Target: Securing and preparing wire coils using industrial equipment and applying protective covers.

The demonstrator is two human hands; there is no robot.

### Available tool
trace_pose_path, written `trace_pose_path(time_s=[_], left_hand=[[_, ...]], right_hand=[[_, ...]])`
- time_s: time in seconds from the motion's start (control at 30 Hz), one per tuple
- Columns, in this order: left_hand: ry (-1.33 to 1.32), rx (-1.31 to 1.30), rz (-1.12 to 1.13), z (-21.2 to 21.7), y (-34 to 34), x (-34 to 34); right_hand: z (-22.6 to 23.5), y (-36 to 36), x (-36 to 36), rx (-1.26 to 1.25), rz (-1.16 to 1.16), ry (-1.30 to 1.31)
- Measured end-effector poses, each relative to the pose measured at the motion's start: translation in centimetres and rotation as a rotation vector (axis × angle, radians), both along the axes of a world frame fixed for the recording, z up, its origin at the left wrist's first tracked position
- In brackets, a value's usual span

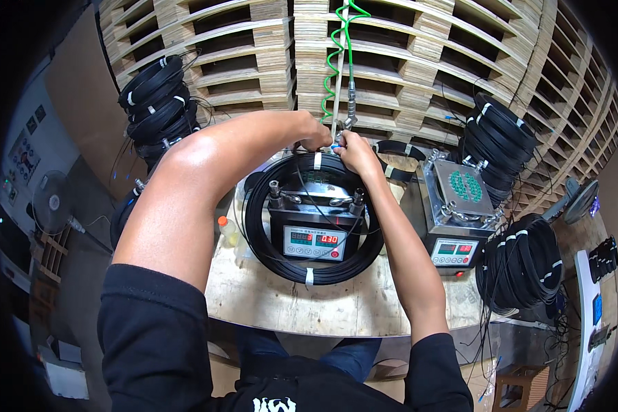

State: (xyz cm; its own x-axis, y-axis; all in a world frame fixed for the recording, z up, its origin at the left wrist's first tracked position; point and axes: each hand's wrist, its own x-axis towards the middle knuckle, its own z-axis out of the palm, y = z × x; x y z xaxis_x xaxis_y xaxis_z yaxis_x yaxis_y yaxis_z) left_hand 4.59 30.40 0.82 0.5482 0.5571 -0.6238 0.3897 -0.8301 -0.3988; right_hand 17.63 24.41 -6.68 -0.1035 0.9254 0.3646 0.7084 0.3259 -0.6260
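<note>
Both my hands meet beyond the far side of a coil of black cable (254, 230), bound with white ties. My left hand (314, 134) has its fingers closed; what they hold is hidden. Close beside it, the fingers of my right hand (356, 152) pinch a small blue-tipped cable end (336, 145). The coil encircles a dark box-shaped device (278, 237) with a red and green digital display (314, 243) and metal posts on top. A green coiled air hose (334, 62) with a metal fitting (351, 103) hangs just above my hands.
A second device (458, 206) with a metal top plate stands at the right of the wooden table (254, 302). Stacked black cable coils (498, 147) rise behind it, with more coils (159, 103) at the left. A small orange-capped bottle (228, 231) sits left; wooden pallets (268, 48) form the back.
</note>
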Motion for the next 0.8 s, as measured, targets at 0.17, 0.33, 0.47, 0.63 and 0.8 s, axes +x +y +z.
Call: trace_pose_path(time_s=[0.17,0.33,0.47,0.63,0.8], left_hand=[[-0.009,0.000,-0.035,-0.4,0.4,-0.5],[-0.198,-0.065,-0.062,-1.6,1.7,-2.5],[-0.292,-0.090,0.006,3.8,-0.6,-0.5],[-1.065,-0.109,0.085,5.5,-2.5,-5.3],[-1.705,-0.115,0.120,-1.5,-2.8,-6.4]], right_hand=[[-0.9,1.3,-0.1,0.018,0.007,-0.098],[-0.9,1.8,-0.7,-0.001,0.060,-0.219],[-0.7,2.4,1.3,-0.074,0.084,-0.227],[1.2,-1.5,-0.4,0.011,0.077,-0.001],[1.2,-1.4,0.6,0.065,0.274,0.025]])
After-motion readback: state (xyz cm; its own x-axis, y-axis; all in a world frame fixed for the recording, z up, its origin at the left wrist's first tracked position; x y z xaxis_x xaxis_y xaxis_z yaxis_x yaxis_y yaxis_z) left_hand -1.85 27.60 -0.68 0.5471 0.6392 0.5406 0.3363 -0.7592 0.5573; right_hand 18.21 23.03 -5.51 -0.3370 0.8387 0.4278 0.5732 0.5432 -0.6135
